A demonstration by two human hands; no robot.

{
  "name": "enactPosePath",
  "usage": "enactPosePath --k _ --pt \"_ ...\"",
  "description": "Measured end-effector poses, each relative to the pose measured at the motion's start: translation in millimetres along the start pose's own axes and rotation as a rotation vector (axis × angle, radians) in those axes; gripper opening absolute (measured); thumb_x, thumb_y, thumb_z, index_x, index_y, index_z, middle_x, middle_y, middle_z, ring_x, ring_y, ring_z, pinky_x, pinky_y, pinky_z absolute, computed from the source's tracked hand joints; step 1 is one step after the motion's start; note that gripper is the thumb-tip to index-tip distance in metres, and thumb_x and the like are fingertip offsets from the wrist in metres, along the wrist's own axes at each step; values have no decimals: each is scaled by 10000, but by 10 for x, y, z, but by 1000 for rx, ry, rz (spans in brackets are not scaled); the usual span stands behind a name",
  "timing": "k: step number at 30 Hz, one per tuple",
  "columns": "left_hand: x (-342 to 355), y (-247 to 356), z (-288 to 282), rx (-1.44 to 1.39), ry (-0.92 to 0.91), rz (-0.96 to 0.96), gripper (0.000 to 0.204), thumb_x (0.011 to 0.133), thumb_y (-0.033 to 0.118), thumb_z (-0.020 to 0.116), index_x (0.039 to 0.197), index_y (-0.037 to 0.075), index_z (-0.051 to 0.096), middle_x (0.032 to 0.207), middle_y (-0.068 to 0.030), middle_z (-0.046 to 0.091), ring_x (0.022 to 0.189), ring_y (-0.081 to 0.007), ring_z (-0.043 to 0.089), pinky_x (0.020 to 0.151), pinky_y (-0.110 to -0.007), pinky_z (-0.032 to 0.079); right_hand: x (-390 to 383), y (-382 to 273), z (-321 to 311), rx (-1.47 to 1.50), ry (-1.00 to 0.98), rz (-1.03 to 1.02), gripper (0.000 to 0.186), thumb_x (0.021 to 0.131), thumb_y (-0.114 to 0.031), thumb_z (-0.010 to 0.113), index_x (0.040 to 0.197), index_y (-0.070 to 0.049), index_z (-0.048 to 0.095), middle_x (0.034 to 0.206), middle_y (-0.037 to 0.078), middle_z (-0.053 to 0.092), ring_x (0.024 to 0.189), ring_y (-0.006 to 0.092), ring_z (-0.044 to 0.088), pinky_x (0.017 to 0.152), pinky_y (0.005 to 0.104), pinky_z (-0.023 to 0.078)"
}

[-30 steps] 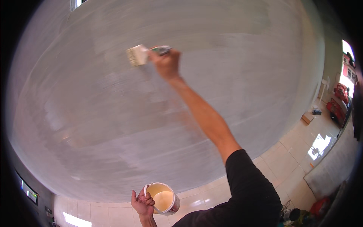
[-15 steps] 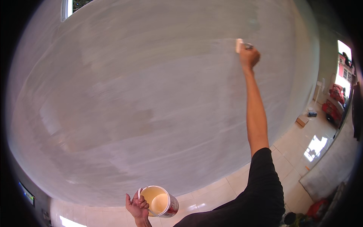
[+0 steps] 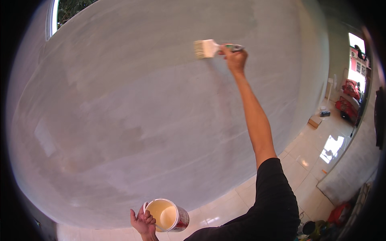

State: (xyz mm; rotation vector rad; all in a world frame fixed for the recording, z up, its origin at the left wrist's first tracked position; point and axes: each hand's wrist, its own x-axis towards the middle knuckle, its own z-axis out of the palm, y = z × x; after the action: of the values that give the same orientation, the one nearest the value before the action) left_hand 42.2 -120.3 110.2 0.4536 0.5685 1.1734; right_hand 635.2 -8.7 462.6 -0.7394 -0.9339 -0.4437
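Note:
My right hand grips the handle of a wide paintbrush, raised high with its pale bristles at the grey plastered wall and pointing left. At the bottom, left of centre, my left hand is closed on the handle of a white bucket, which holds a pale yellow liquid. The wall has lighter and darker patches.
A window shows at the upper left. On the right are a bright opening, red padded items and a cardboard box. The tiled floor runs along the wall's foot; assorted items lie at the bottom right.
The brush swept right along the wall and has since come back leftward, still right of where it began. More of the upper left window shows. My left hand and the bucket sit slightly further left.

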Motion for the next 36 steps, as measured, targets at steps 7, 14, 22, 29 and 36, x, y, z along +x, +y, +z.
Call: enactPosePath --k 7,14,22,29,36 --pt "-102 70 108 -50 59 -56 776 983 669 356 1201 -31 609 570 55 320 420 -59 231 389 -220 174 795 528 -1126 -712 403 -47 299 794 -292 785 776 4 752 716 144 738 639 304 720 646 400 558" --pt "117 -34 -198 1722 145 526 327 950 216 566 1239 167 710 1064 -104 759 923 -248 717 1151 -467 374 472 307 -315 -818 225 -234 269 841 -297 784 801 -32 765 642 92 708 529 250 634 572 372 508" --pt "214 -57 -531 1363 222 445 397 976 252 563 1335 97 629 1091 -113 752 962 -229 706 1163 -418 358 184 3 -298 44 -111 66 144 866 -140 776 865 3 759 751 65 748 676 138 733 551 244 526" --pt "30 -12 83 17 30 -7 762 997 640 334 1233 -31 608 598 59 305 443 -56 228 420 -222 181 1273 1140 -1780 -801 439 -158 277 816 -252 791 655 -39 717 642 63 719 581 189 680 577 384 521" --pt "59 -1 -107 21 -46 -34 738 1017 604 321 1279 -38 575 645 65 346 475 -42 247 454 -200 217 114 235 -187 -930 237 -244 308 864 -355 734 819 -53 766 723 147 723 653 327 710 620 444 536"
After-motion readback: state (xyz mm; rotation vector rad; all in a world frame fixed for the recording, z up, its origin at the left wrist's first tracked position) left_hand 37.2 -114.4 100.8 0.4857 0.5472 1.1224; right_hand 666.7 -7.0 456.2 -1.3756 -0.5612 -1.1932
